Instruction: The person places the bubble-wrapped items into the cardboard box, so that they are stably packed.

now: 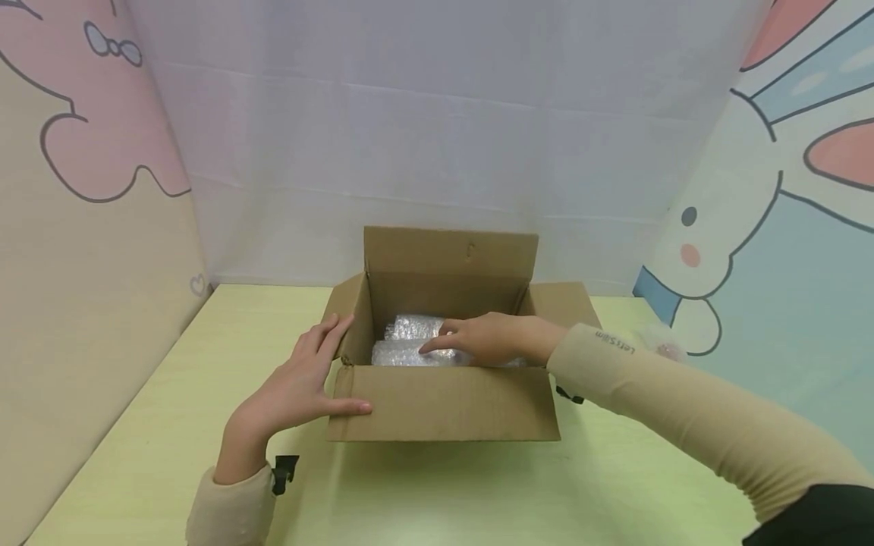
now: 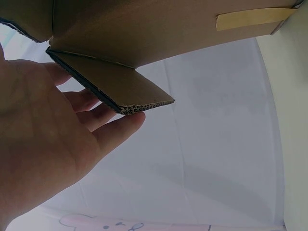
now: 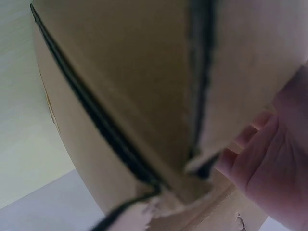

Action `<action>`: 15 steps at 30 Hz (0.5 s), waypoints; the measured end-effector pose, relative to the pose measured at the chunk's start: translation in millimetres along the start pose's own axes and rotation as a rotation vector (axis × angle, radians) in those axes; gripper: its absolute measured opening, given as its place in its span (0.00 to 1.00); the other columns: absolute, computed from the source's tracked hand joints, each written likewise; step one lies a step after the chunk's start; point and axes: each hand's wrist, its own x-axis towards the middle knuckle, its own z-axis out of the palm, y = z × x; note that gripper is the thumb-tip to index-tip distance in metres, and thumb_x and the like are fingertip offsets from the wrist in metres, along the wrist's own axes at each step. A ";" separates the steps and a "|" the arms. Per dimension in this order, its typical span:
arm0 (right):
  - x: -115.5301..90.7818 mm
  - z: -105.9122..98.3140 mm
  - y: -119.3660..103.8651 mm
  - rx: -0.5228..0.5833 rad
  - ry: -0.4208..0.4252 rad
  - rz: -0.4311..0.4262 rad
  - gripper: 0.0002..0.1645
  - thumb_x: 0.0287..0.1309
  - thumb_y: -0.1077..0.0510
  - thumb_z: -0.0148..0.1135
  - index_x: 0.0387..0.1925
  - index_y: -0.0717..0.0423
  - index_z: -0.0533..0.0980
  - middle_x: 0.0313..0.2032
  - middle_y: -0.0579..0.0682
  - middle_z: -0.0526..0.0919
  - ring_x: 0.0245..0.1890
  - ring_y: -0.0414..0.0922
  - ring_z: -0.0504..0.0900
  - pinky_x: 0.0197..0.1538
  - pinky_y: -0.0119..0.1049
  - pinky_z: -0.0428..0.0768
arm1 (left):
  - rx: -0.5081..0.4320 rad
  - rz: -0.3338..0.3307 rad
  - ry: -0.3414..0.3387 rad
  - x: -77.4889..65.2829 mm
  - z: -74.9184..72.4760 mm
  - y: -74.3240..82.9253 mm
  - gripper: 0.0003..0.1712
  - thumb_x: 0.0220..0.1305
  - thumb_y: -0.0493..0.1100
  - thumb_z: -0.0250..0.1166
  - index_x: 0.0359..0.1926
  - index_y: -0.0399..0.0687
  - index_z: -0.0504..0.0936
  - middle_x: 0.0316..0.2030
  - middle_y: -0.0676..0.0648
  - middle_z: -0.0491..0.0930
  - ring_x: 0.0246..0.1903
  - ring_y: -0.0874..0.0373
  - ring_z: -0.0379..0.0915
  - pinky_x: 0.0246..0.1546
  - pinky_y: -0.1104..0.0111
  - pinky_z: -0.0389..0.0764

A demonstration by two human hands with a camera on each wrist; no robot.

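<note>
A cardboard box [image 1: 444, 402] stands with its flaps spread. Inside lie bubble-wrapped bundles [image 1: 410, 353]; what they wrap cannot be made out. My left hand [image 1: 300, 387] rests at the box's near left corner, fingers against the left flap [image 1: 344, 303] and thumb laid on the front flap. In the left wrist view, that hand's fingers [image 2: 115, 130] lie along the flap's edge. Reaching in from the right, my right hand [image 1: 492, 339] touches the bubble wrap with its thumb stretched out. Box cardboard hides some of its fingers in the right wrist view.
The box stands on a pale yellow-green table [image 1: 273, 334]. A white sheet [image 1: 423, 136] hangs behind, and printed cartoon panels [image 1: 785, 227] flank both sides. The box's right flap [image 1: 563, 303] leans outward beneath my right forearm, beyond the back flap [image 1: 451, 250].
</note>
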 end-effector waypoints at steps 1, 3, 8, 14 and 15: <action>-0.7 -0.2 0.0 0.001 -0.003 0.005 0.35 0.69 0.63 0.50 0.69 0.27 0.61 0.62 0.44 0.70 0.43 0.42 0.83 0.48 0.43 0.81 | 0.000 0.000 0.000 0.1 -0.1 0.3 0.70 0.43 0.75 0.68 0.77 0.54 0.41 0.74 0.39 0.45 0.72 0.39 0.45 0.54 0.40 0.73; -2.7 -1.3 0.6 0.012 -0.009 0.025 0.37 0.68 0.63 0.51 0.71 0.25 0.58 0.64 0.44 0.68 0.44 0.42 0.83 0.49 0.42 0.80 | 0.000 0.001 0.000 0.3 -0.1 0.8 0.70 0.43 0.75 0.68 0.77 0.54 0.41 0.74 0.38 0.45 0.72 0.39 0.45 0.54 0.40 0.73; -11.4 -13.4 3.9 0.048 -0.008 0.060 0.45 0.64 0.56 0.62 0.74 0.26 0.52 0.68 0.45 0.65 0.38 0.43 0.82 0.46 0.39 0.80 | 0.000 0.000 -0.002 0.3 -0.2 1.0 0.70 0.44 0.75 0.68 0.77 0.54 0.41 0.74 0.38 0.45 0.72 0.39 0.44 0.54 0.39 0.72; -34.0 -34.5 11.0 0.087 0.086 0.056 0.49 0.60 0.54 0.66 0.74 0.28 0.51 0.66 0.44 0.65 0.47 0.43 0.82 0.47 0.38 0.80 | -0.006 -0.001 0.003 -0.6 0.3 0.1 0.70 0.44 0.75 0.68 0.77 0.54 0.41 0.75 0.39 0.44 0.72 0.39 0.44 0.54 0.40 0.72; -38.8 -37.0 12.9 0.097 0.111 0.055 0.48 0.60 0.55 0.66 0.74 0.28 0.51 0.66 0.44 0.66 0.50 0.44 0.81 0.48 0.39 0.80 | -0.006 0.000 0.004 -0.4 0.4 0.1 0.70 0.44 0.75 0.68 0.77 0.54 0.41 0.75 0.39 0.44 0.72 0.39 0.44 0.54 0.40 0.72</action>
